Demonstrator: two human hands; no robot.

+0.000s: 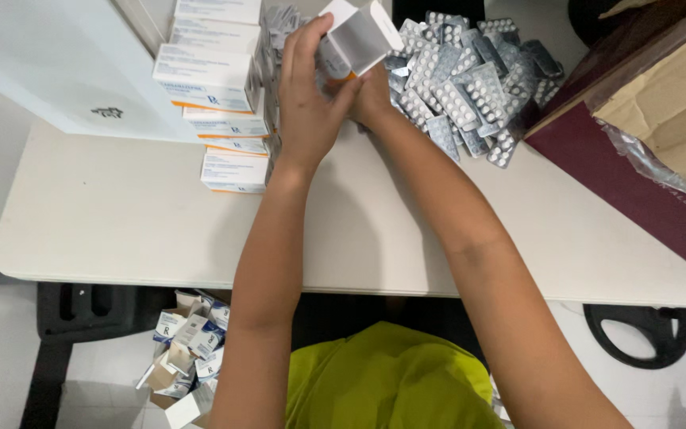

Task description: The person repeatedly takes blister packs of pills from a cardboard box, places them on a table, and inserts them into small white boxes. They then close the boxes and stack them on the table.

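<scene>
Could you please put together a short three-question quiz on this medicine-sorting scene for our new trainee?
1. True or false: the small white carton is held in both the left hand and the right hand.
2. Where does the heap of silver blister packs lie? A) on the floor B) on the table to the right of the hands C) inside the cardboard box
3. Fill in: the stack of closed white cartons stands to the ____ of the hands.

Key:
1. True; the carton's end flap is open.
2. B.
3. Left. More opened cartons lie on the floor under the table.
</scene>
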